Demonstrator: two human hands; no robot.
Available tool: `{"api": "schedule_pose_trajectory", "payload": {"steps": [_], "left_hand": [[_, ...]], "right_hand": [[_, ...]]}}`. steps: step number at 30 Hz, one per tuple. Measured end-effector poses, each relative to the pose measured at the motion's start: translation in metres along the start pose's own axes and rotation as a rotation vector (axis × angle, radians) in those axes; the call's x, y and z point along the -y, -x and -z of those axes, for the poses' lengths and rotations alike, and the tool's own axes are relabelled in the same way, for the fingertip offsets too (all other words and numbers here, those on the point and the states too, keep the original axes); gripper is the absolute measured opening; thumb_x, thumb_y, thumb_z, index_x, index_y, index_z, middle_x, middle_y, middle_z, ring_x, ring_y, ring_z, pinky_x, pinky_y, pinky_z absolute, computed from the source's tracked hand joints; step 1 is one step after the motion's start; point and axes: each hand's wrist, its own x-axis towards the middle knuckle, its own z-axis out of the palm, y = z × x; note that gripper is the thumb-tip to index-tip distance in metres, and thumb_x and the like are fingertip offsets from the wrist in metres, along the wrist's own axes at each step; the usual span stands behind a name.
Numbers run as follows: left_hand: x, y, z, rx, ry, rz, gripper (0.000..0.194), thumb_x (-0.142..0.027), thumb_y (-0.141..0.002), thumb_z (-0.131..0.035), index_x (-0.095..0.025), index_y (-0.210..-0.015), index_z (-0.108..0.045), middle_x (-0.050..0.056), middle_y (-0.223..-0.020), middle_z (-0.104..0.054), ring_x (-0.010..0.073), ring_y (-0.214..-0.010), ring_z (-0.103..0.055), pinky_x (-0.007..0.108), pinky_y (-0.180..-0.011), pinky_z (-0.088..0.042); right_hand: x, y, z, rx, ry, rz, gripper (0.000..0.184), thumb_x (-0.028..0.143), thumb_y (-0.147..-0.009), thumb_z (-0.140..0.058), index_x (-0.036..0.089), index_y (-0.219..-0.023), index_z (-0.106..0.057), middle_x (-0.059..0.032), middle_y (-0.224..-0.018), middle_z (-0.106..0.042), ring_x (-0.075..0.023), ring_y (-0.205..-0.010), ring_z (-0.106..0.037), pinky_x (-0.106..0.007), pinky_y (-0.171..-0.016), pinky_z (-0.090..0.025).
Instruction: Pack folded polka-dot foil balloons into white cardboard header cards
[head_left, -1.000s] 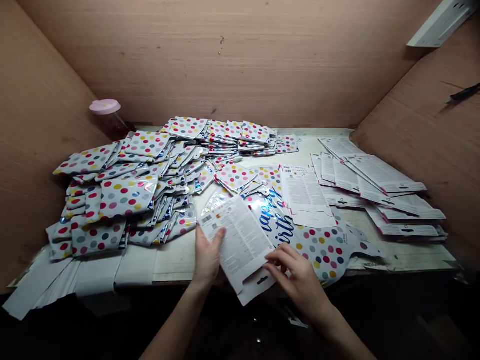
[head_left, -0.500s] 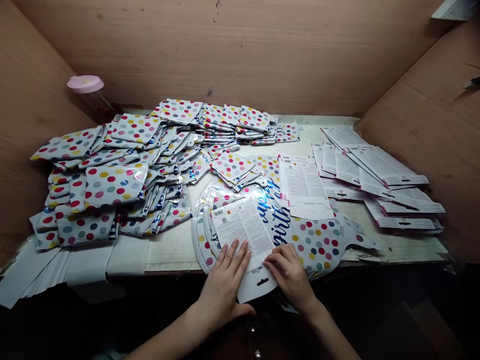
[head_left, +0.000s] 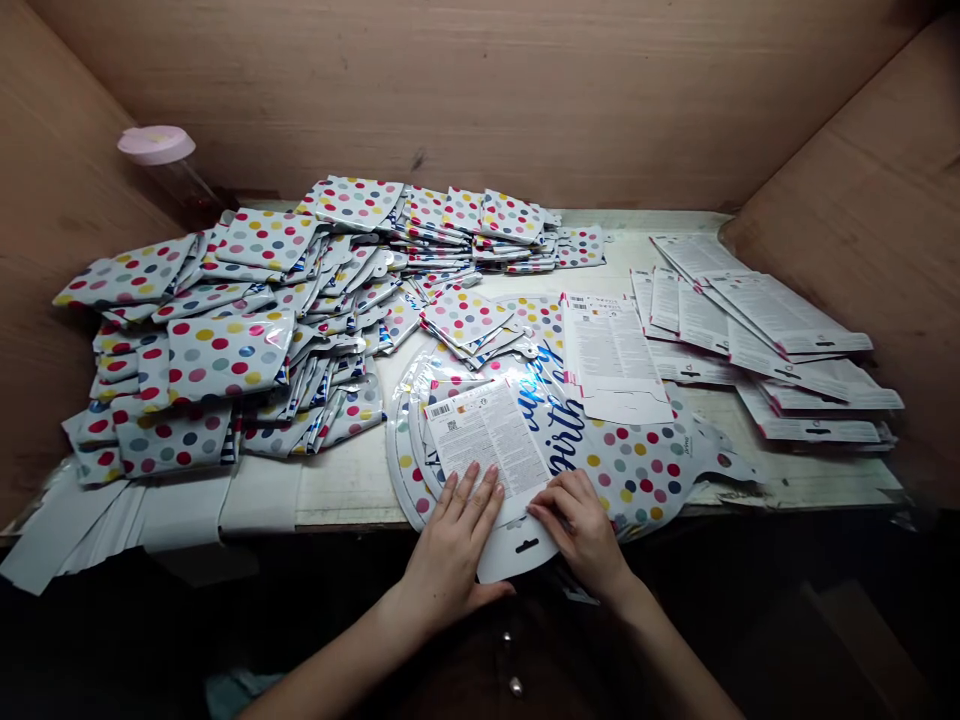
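Fingers of the left hand [head_left: 455, 550] lay spread flat on the printed packet [head_left: 491, 450], pressing rather than grasping it. The right hand's grip [head_left: 536, 508] was pinched on the packet's lower right edge. The packet rested on flat dotted foils [head_left: 637, 475] at the counter's [head_left: 341, 492] front edge, right of the folded dotted foils [head_left: 229, 355].

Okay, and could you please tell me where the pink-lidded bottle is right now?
In the head view, the pink-lidded bottle stands at the far left, against the wooden partition, just behind the heap of folded polka-dot foil balloons.
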Motion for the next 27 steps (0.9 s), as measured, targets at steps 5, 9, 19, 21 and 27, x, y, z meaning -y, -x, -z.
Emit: {"api": "schedule_pose_trajectory", "payload": {"steps": [5,9,19,21,27], "left_hand": [[-0.001,0.001,0.0,-0.006,0.009,-0.007,0.105,-0.071,-0.075,-0.056,-0.008,-0.151,-0.02,0.017,-0.157,-0.022,0.0364,-0.146,-0.008,0.055,-0.115,-0.018],[0.003,0.0,0.002,0.006,0.043,-0.017,0.106,-0.069,-0.074,-0.059,-0.009,-0.151,-0.018,0.019,-0.157,-0.022,0.0361,-0.146,-0.007,0.056,-0.115,-0.018],[0.031,0.007,0.009,-0.186,0.291,-0.266,0.035,-0.015,-0.094,-0.049,-0.019,-0.128,-0.054,0.011,-0.117,-0.067,0.0239,-0.116,-0.055,0.046,-0.102,-0.042],[0.024,0.009,0.008,-0.251,0.306,-0.144,0.027,-0.015,-0.092,-0.051,-0.019,-0.117,-0.061,0.008,-0.097,-0.069,0.0218,-0.093,-0.06,0.04,-0.084,-0.05],[0.001,-0.004,0.004,-0.373,0.337,0.477,0.021,-0.029,-0.091,-0.055,-0.018,-0.109,-0.056,0.007,-0.089,-0.059,0.0226,-0.083,-0.057,0.038,-0.072,-0.05]], "right_hand": [[0.003,-0.003,-0.01,0.03,0.227,0.014,0.015,0.018,-0.093,-0.049,0.019,-0.08,-0.055,-0.0058,-0.081,-0.054,-0.0228,-0.08,-0.047,-0.038,-0.071,-0.039],[0.008,0.017,0.005,0.165,0.291,0.094,0.015,0.015,-0.094,-0.043,0.018,-0.084,-0.053,-0.0061,-0.083,-0.054,-0.0226,-0.082,-0.048,-0.04,-0.076,-0.038],[0.016,0.042,0.028,0.257,0.258,0.221,0.024,0.023,-0.089,-0.059,0.018,-0.113,-0.058,-0.0114,-0.105,-0.062,-0.0261,-0.095,-0.054,-0.041,-0.08,-0.049],[0.019,0.025,0.009,0.153,0.206,0.264,0.029,0.017,-0.093,-0.051,0.02,-0.121,-0.057,-0.0098,-0.103,-0.063,-0.0255,-0.096,-0.055,-0.044,-0.086,-0.047],[0.016,-0.001,-0.018,-0.133,0.18,-0.216,0.021,0.043,-0.089,-0.059,0.022,-0.089,-0.056,-0.0067,-0.083,-0.056,-0.0255,-0.081,-0.051,-0.04,-0.07,-0.044]]}}
